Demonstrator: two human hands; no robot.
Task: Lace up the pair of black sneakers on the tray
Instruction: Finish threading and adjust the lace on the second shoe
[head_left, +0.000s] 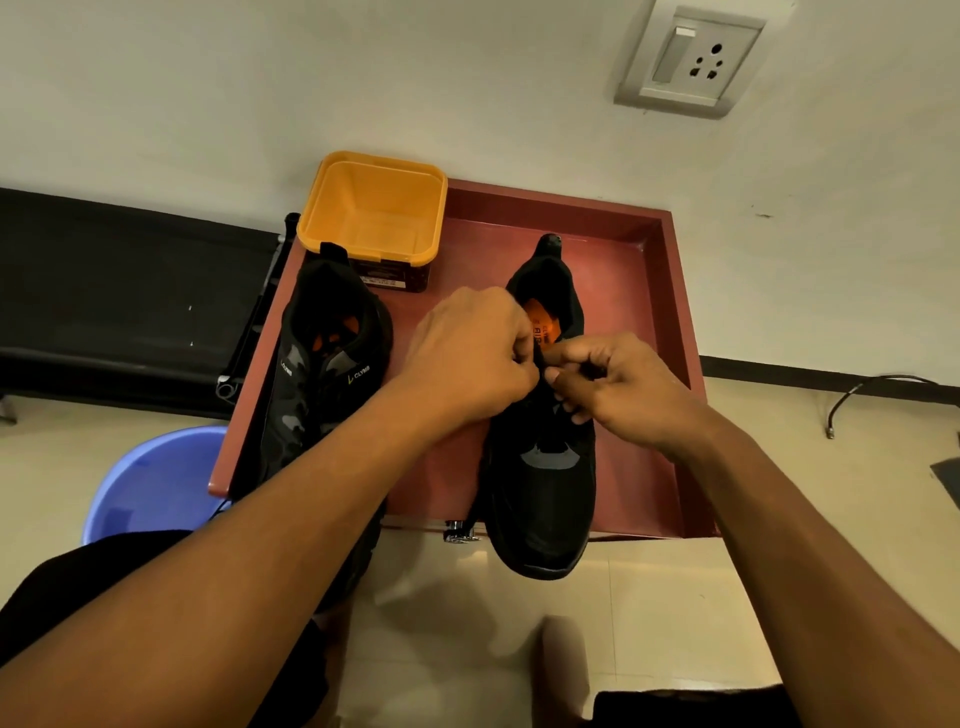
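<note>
Two black sneakers with orange insoles stand on a red-brown tray (670, 322), toes toward me. The right sneaker (545, 499) overhangs the tray's near edge. Over its tongue my left hand (467, 358) and my right hand (618, 384) meet, fingers curled and pinching the black lace near the top eyelets; the lace itself is mostly hidden by the fingers. The left sneaker (322, 364) lies at the tray's left side under my left forearm, and a lace end trails off its near side.
An orange tub (374, 208) sits at the tray's far left corner. A blue bucket (150, 483) stands on the floor to the left, beside a black bench (119, 291). A wall socket (691, 57) is at the upper right, and a cable (872, 389) lies on the floor right.
</note>
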